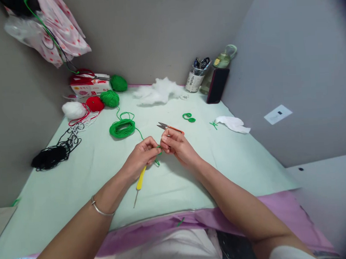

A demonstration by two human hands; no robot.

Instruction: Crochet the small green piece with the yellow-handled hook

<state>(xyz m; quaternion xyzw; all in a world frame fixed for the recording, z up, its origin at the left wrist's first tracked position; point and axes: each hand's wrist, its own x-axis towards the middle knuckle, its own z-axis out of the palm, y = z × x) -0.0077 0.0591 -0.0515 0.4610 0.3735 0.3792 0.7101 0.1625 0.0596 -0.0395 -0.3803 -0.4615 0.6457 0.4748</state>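
Near the middle of the table, my left hand (146, 151) pinches green yarn (157, 162), with a short loop hanging below the fingers. My right hand (173, 142) meets it at the fingertips, closed in a pinch on the same yarn, though what lies between its fingers is mostly hidden. A strand runs from my left hand back to a wound green yarn bundle (122, 128). Under my left hand lies a crochet hook with a yellow handle (141, 179), its metal tip pointing toward me. Thread snips with orange handles (175, 130) rest just behind my right hand.
Black yarn (50, 157), a white yarn ball (74, 110), red yarn (95, 104) and a green ball (109, 98) sit at left. White stuffing (160, 92) lies at the back. A pen cup (194, 81), phone (218, 85) and bottle (222, 59) stand back right.
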